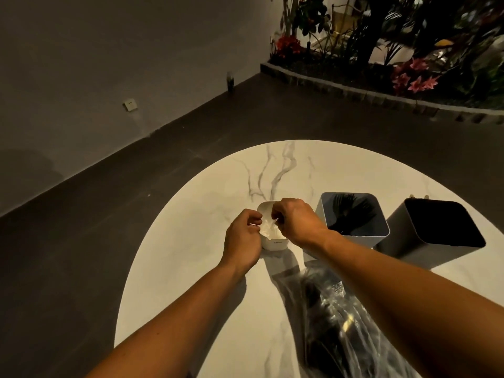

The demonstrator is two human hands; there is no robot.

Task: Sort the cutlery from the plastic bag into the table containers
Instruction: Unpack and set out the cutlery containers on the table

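While both hands, left (241, 236) and right (296, 221), pinch a thin clear wrapper (268, 227) over the white container (275, 242), it looks light, flimsy, slippery, best gripped at its edge.

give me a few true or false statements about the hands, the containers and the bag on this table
1. Both hands are at the small white container. True: the left hand and the right hand pinch something pale and crinkled over it.
2. The middle blue-grey container holds nothing. False: dark cutlery shows inside it.
3. The plastic bag lies on the marble table, nearer the person than the containers. True.
4. The dark grey container stands left of the white one. False: it stands farthest right.
5. The right hand is reaching into the plastic bag. False: it is at the white container.
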